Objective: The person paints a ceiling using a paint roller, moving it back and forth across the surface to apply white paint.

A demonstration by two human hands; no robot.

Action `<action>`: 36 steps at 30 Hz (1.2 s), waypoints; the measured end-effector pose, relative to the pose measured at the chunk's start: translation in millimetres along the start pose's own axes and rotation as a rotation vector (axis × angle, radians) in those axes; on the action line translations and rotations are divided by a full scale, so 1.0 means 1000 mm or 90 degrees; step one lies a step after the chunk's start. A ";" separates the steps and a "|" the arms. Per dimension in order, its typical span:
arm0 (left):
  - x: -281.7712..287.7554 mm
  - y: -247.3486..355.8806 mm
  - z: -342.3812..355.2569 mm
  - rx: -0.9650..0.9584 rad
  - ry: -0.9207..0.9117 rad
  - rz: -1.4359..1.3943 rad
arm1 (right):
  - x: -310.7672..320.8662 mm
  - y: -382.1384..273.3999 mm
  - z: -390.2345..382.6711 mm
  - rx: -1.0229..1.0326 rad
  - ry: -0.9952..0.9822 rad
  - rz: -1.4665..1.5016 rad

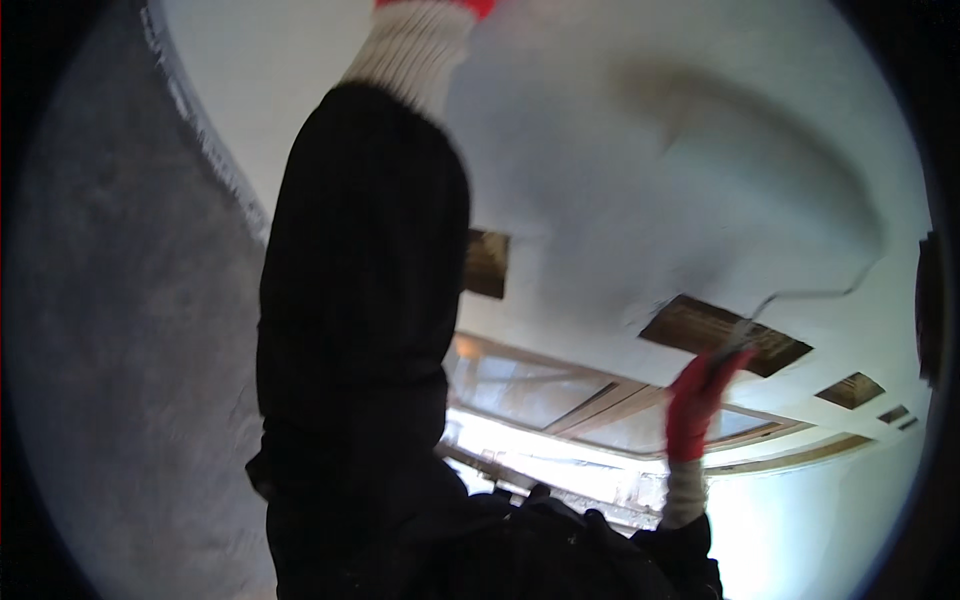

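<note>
My right hand, in a red glove with a white knit cuff, is closed around the handle of a paint roller. A thin bent wire frame runs from the handle to the long, pale roller sleeve, which is smeared by motion in front of a white painted surface. At the top edge, only the red rim and ribbed white cuff of the glove on my left hand show. Its fingers are out of the picture. My left arm, in a black sleeve, stretches up across the view.
Rectangular cutouts pierce the white surface, one close behind my right hand and another beside my left arm. A rough grey surface fills the left side, meeting the white along a ragged edge. A bright wood-framed window lies below.
</note>
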State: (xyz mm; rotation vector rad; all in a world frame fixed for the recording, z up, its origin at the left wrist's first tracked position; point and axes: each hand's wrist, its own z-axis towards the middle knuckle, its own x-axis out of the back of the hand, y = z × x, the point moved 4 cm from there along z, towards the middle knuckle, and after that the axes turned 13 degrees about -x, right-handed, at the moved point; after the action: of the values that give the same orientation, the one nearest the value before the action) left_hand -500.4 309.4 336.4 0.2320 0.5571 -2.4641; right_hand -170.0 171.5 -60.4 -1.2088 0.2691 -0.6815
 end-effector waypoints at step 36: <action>0.007 0.000 0.020 0.070 0.054 -0.075 | -0.016 -0.276 0.051 0.310 0.161 -0.082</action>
State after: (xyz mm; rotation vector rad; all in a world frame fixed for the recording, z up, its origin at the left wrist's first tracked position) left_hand -506.7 296.8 352.1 0.3596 0.4835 -2.6129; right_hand -248.9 168.9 208.9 -0.6776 0.2185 -0.9502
